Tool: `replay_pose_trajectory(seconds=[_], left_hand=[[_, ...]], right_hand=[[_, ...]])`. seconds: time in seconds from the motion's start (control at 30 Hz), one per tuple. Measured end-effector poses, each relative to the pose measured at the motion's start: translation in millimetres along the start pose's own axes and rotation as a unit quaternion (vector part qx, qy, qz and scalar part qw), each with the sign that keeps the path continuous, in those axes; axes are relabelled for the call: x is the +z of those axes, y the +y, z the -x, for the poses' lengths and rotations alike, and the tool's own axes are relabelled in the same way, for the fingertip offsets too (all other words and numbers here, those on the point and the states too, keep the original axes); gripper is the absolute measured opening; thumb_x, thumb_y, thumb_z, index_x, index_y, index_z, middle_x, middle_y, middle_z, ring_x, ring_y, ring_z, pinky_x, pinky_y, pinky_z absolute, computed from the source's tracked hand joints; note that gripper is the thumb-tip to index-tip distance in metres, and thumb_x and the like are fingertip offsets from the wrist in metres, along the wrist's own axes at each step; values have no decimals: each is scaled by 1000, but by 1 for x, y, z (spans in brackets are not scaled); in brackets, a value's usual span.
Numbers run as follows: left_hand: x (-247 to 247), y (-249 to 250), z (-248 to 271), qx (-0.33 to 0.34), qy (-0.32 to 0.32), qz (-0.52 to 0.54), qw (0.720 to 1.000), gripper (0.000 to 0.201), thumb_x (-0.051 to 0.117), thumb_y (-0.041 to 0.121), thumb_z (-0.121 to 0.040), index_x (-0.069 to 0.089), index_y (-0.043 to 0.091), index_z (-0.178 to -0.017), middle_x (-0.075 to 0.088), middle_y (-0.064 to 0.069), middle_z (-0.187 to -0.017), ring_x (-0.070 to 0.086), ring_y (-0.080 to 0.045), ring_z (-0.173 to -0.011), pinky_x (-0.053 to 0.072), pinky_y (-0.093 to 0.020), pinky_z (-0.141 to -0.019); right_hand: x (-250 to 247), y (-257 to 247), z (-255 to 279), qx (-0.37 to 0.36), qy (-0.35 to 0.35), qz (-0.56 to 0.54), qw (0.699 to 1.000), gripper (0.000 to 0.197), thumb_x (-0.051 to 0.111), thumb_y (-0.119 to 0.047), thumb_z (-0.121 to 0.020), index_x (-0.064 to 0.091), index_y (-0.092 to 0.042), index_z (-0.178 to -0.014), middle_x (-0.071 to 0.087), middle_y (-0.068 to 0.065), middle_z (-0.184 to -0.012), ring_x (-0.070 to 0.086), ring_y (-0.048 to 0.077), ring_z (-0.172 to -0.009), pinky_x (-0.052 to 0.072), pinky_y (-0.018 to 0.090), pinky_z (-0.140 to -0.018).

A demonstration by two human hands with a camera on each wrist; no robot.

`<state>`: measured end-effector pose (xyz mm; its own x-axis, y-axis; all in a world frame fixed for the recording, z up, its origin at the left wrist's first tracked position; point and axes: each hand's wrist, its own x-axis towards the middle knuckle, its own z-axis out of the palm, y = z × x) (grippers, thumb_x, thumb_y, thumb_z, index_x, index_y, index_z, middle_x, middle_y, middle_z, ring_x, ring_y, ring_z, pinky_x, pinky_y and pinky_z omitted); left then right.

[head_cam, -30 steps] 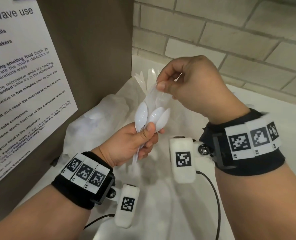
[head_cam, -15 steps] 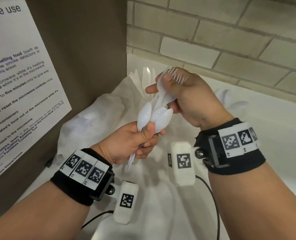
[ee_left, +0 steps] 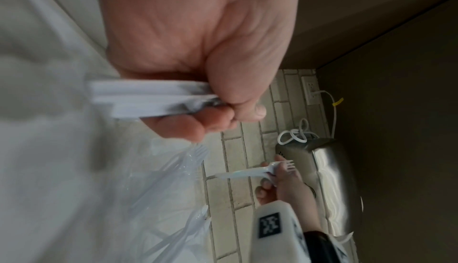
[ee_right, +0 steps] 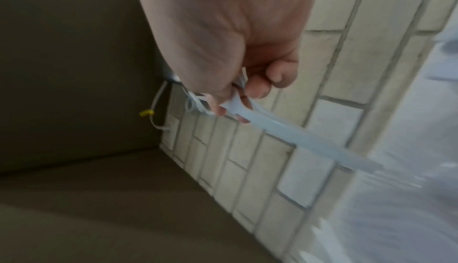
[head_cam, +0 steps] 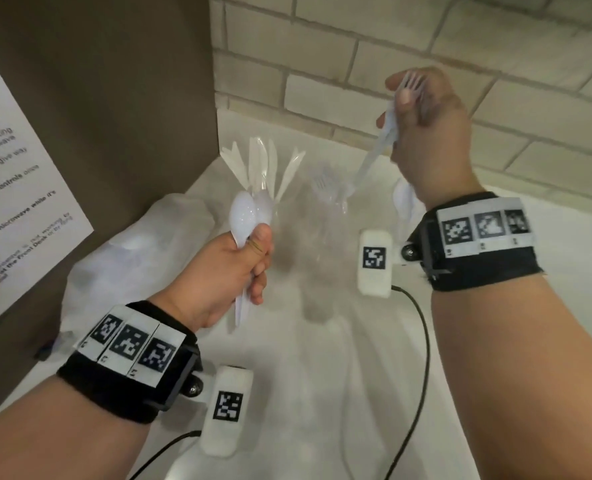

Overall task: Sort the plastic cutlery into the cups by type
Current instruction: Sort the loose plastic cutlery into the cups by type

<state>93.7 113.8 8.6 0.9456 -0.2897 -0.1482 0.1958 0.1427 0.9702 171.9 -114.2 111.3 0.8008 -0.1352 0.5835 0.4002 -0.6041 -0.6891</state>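
Note:
My left hand [head_cam: 239,265] grips a bundle of white plastic spoons [head_cam: 249,211], bowls up, low in the middle of the head view; the left wrist view shows their handles [ee_left: 148,100] in my fist [ee_left: 210,94]. My right hand [head_cam: 426,133] is raised at the upper right and pinches a white plastic fork [head_cam: 388,133], tines up, handle slanting down-left. The same fork [ee_right: 285,130] shows in the right wrist view. Clear cups stand behind: one with knives [head_cam: 263,168], one with forks [head_cam: 329,188]. More spoons [head_cam: 403,199] stand behind my right wrist.
A brown cabinet side with a printed notice [head_cam: 13,209] walls off the left. A brick wall [head_cam: 391,64] runs along the back of the white counter [head_cam: 322,375]. A crumpled clear plastic bag [head_cam: 131,258] lies at the left. A steel appliance [ee_left: 329,179] stands against the wall.
My right hand has pulled a fork out of the bundle and lifted it up and to the right. The left hand keeps hold of the spoons.

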Motion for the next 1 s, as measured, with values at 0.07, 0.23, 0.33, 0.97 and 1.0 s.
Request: replay_pose_trajectory(seconds=[0.07,0.23,0.33,0.97,1.0], left_hand=[[1,1,-1,-8,11,-12,1000,40,54,53,-78,42,16,-66,36,4,-54,33,-13,-43,35,-24,-43],[1,0,-5,-44,10,-71,996,25,66,26,-90,46,16,-77,33,5,-58,27,-11,-47,29,-24,-43],[1,-1,-6,-83,11,-52,995,14,61,6,-86,53,15,-93,41,1,-72,34,-12,-54,33,-26,-50],[26,5,7,-21,-98,-158,982,18,43,12,-101,57,23,-98,62,3,-86,57,-7,-72,50,-31,-76],[26,5,8,-26,-96,-163,982,17,42,14,-102,56,22,-99,60,1,-84,57,-10,-71,51,-34,-76]], right_hand=[[12,17,3,3,-17,38,999,25,38,-19,-102,58,-10,-113,62,2,-79,56,-2,-63,45,17,-63],[34,49,18,145,-145,116,972,31,47,-32,-98,51,-18,-125,66,-1,-92,65,15,-64,46,24,-64],[30,52,25,210,-176,127,953,41,50,-41,-96,49,-20,-132,60,-3,-110,69,16,-59,45,8,-59],[35,-22,108,180,-243,-133,944,59,71,-21,-83,46,-35,-135,59,-5,-103,57,21,-98,52,42,-95],[35,-21,110,184,-245,-172,936,57,67,-14,-82,48,-36,-131,62,4,-108,61,26,-101,52,46,-95]])
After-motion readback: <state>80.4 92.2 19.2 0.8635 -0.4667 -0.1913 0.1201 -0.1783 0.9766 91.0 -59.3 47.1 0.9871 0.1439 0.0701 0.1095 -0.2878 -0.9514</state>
